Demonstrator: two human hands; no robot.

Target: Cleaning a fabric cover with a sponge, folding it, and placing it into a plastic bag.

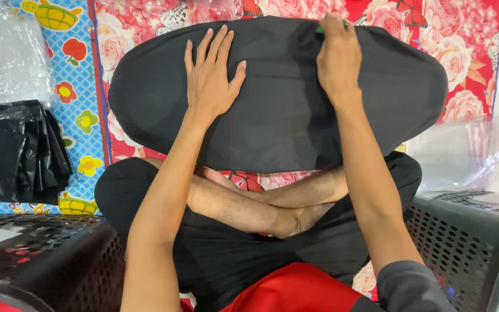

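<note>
The black oval fabric piece [278, 110] lies under both hands, long axis side to side: the left hand [210, 75] presses flat, fingers spread, while the right hand [338, 55] pinches its far edge.

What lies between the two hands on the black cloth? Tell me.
Only bare black cloth lies between the left hand and right hand, in the head view.

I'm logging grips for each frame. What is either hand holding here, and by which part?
The right hand pinches the black fabric piece at its far top edge; the left hand only lies flat on it.
</note>
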